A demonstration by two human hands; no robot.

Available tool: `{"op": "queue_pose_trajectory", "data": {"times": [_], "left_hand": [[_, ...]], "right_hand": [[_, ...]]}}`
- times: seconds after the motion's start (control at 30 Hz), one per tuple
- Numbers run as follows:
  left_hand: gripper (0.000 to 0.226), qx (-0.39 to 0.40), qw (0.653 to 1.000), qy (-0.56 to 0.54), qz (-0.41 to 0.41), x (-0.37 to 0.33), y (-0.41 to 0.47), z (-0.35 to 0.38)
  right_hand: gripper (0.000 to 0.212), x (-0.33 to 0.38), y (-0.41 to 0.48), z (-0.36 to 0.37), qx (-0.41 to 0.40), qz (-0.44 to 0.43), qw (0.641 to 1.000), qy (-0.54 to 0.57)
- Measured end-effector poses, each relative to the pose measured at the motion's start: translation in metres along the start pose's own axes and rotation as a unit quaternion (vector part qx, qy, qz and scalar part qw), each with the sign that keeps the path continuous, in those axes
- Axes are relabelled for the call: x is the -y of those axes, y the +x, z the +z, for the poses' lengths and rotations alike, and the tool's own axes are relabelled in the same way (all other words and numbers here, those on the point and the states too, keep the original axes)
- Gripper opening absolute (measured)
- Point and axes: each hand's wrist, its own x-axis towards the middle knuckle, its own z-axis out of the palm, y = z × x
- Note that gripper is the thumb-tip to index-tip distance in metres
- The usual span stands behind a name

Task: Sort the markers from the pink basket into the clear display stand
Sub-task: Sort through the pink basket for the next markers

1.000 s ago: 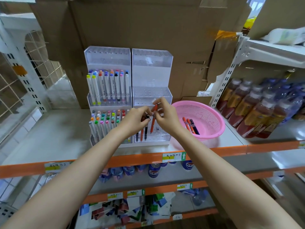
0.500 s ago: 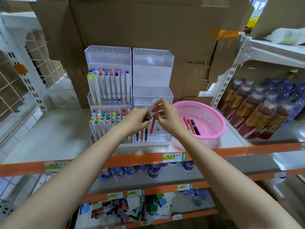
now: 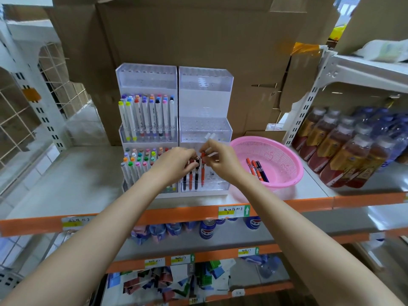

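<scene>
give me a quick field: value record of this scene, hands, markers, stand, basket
setting: shop shelf with orange front edge
left hand: at the tops of the markers in the right stand's bottom tier
right hand: pinching the top of an orange marker standing in that tier
right clear stand: bottom tier holds about four markers, upper tiers look empty
left clear stand: filled with coloured-cap markers
pink basket: right of the stands, three markers left inside
task state: unfinished
</scene>
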Motion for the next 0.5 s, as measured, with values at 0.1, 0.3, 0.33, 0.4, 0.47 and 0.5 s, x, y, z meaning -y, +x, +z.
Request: {"op": "queue_pose_trajectory", "data": {"times": [0.1, 0.3, 0.33, 0.4, 0.47, 0.5], "left_hand": [[0.025, -0.011, 0.999, 0.046, 0.017, 0.004, -0.003, 0.003], [0.027, -0.015, 0.997, 0.08, 0.017, 0.006, -0.009, 0.007], [0.027, -0.012, 0.996, 0.086, 0.013, 0.006, -0.009, 0.007], [0.028, -0.007, 0.996, 0.093, 0.009, 0.004, -0.01, 0.006], [0.03, 0.001, 0.995, 0.097, 0.002, 0.004, -0.011, 0.005], [0.032, 0.01, 0.995, 0.102, -0.001, 0.003, -0.011, 0.005]], "right_hand": [[0.017, -0.003, -0.001, 0.001, 0.004, 0.005, 1.0, -0.016], [0.015, -0.004, -0.002, 0.003, 0.007, 0.016, 1.0, -0.008], [0.015, -0.004, -0.003, 0.003, 0.01, 0.016, 1.0, -0.011], [0.015, -0.005, -0.004, 0.004, 0.017, 0.019, 1.0, -0.017], [0.015, -0.006, -0.005, 0.005, 0.017, 0.021, 0.999, -0.021], [0.015, -0.006, -0.005, 0.005, 0.016, 0.021, 0.999, -0.022]]}}
